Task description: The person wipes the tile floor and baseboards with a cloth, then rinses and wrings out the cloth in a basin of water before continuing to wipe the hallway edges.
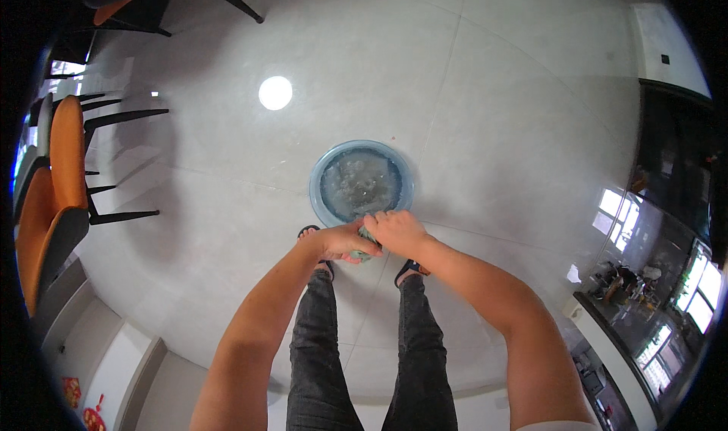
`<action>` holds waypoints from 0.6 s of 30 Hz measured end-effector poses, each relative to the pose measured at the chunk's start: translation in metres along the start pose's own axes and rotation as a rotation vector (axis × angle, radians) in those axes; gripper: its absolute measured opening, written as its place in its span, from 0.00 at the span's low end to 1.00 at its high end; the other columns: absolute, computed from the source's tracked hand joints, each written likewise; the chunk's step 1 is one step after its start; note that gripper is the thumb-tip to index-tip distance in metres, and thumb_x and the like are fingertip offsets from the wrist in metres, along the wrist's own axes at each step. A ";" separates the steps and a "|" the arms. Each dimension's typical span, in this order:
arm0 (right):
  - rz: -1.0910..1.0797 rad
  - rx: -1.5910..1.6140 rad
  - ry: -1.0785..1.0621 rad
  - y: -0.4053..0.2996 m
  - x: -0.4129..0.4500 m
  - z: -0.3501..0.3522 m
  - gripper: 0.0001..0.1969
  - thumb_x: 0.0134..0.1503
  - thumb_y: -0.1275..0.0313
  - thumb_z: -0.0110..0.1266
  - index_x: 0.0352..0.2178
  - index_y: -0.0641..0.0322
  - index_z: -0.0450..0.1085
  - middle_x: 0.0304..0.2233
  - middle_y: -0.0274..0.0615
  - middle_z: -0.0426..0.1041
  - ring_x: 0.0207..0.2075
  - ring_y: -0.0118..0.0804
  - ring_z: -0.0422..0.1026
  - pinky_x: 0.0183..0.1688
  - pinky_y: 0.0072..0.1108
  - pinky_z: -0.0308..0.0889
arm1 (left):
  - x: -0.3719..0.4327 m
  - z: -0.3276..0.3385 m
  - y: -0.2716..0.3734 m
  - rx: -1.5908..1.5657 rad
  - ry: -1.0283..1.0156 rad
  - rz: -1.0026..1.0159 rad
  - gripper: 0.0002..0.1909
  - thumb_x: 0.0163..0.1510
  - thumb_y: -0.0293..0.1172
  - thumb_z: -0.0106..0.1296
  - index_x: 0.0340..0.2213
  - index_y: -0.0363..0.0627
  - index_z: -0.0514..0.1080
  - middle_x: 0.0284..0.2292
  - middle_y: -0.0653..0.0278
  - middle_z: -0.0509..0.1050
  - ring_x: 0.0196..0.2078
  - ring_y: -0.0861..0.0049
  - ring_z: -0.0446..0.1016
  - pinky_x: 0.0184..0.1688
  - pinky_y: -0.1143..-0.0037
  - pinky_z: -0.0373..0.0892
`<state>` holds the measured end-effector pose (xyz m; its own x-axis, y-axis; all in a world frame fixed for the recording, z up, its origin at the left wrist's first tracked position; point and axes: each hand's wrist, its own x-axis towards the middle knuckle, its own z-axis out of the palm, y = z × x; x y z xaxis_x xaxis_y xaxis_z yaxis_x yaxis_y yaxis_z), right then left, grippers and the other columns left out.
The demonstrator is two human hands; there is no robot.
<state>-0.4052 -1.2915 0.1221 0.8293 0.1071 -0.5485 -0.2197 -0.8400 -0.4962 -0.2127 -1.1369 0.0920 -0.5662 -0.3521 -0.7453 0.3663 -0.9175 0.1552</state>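
Note:
A pale green cloth (pixel 364 253) is bunched between my two hands, just above the near rim of a round blue basin (pixel 316 183). My left hand (pixel 343 241) grips it from the left and below. From the upper right my right hand (pixel 396 229) closes over its other end. Murky grey water (pixel 361 180) with bubbles or suds fills much of the basin, which rests on the floor between and ahead of my feet. Most of the cloth is hidden by my fingers.
Pale tiles make up the floor (pixel 512 146), with a bright light reflection. At the left stand orange and grey chairs (pixel 69 152) with dark splayed legs. Glossy dark panels (pixel 671 152) line the right side. My sandalled feet (pixel 410 271) are just behind the basin.

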 end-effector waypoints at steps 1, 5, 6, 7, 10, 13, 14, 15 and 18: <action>0.035 -0.004 -0.086 0.001 0.007 -0.002 0.33 0.73 0.65 0.74 0.76 0.59 0.82 0.55 0.54 0.95 0.59 0.50 0.97 0.47 0.40 0.92 | 0.007 -0.001 0.002 0.056 0.022 -0.016 0.56 0.66 0.40 0.93 0.83 0.45 0.68 0.64 0.53 0.93 0.64 0.53 0.96 0.59 0.58 0.91; 0.243 0.102 -0.208 -0.022 0.047 -0.009 0.21 0.72 0.65 0.77 0.62 0.61 0.91 0.58 0.58 0.98 0.61 0.56 0.98 0.57 0.46 0.92 | 0.036 -0.016 -0.027 0.861 0.572 0.045 0.50 0.67 0.35 0.86 0.77 0.43 0.64 0.67 0.36 0.90 0.65 0.38 0.94 0.59 0.46 0.91; 0.302 0.182 -0.232 -0.018 0.045 -0.003 0.20 0.72 0.65 0.78 0.61 0.62 0.92 0.60 0.60 0.97 0.62 0.58 0.97 0.59 0.47 0.92 | 0.043 -0.012 -0.024 0.881 0.604 0.082 0.47 0.67 0.34 0.84 0.75 0.43 0.65 0.68 0.33 0.89 0.65 0.36 0.94 0.58 0.44 0.91; 0.359 0.264 -0.254 -0.018 0.042 0.004 0.20 0.71 0.65 0.79 0.59 0.63 0.93 0.62 0.61 0.97 0.63 0.59 0.97 0.61 0.48 0.91 | 0.048 -0.005 -0.023 0.898 0.638 0.113 0.44 0.67 0.33 0.83 0.73 0.43 0.66 0.68 0.31 0.88 0.65 0.33 0.93 0.58 0.43 0.90; 0.518 0.483 -0.204 -0.013 0.042 0.012 0.22 0.68 0.63 0.81 0.57 0.68 0.94 0.61 0.63 0.97 0.63 0.67 0.96 0.66 0.50 0.89 | 0.048 0.001 -0.032 1.023 0.678 0.132 0.37 0.69 0.33 0.81 0.68 0.46 0.67 0.66 0.35 0.91 0.62 0.32 0.94 0.59 0.42 0.90; 0.481 0.804 -0.559 0.023 0.051 0.020 0.27 0.66 0.62 0.81 0.61 0.71 0.93 0.61 0.68 0.96 0.64 0.72 0.94 0.67 0.50 0.88 | 0.046 0.012 -0.067 1.371 0.807 0.679 0.32 0.69 0.32 0.79 0.65 0.46 0.71 0.56 0.41 0.95 0.59 0.33 0.95 0.57 0.42 0.90; 0.501 0.776 -0.339 0.026 0.032 0.048 0.26 0.66 0.59 0.80 0.56 0.72 0.92 0.51 0.65 0.96 0.56 0.69 0.95 0.60 0.51 0.86 | 0.064 0.010 -0.069 1.301 0.825 0.756 0.30 0.68 0.31 0.79 0.65 0.45 0.75 0.54 0.43 0.95 0.56 0.35 0.95 0.54 0.43 0.90; 0.509 0.781 -0.292 0.021 0.035 0.049 0.28 0.66 0.60 0.81 0.60 0.71 0.91 0.52 0.65 0.96 0.56 0.69 0.95 0.60 0.51 0.86 | 0.063 0.000 -0.080 1.277 0.856 0.773 0.29 0.68 0.30 0.78 0.65 0.44 0.77 0.52 0.44 0.95 0.55 0.36 0.95 0.52 0.43 0.90; 0.431 0.699 0.117 0.000 0.019 0.062 0.39 0.69 0.64 0.80 0.79 0.64 0.81 0.64 0.65 0.91 0.63 0.66 0.92 0.62 0.49 0.86 | 0.055 -0.014 -0.088 1.024 0.866 0.891 0.33 0.70 0.29 0.77 0.73 0.46 0.82 0.49 0.52 0.95 0.49 0.51 0.96 0.46 0.50 0.89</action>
<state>-0.4207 -1.2564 0.0702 0.6389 -0.2369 -0.7319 -0.7672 -0.2658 -0.5837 -0.2657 -1.0734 0.0284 0.2437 -0.9359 -0.2544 -0.4902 -0.3452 0.8003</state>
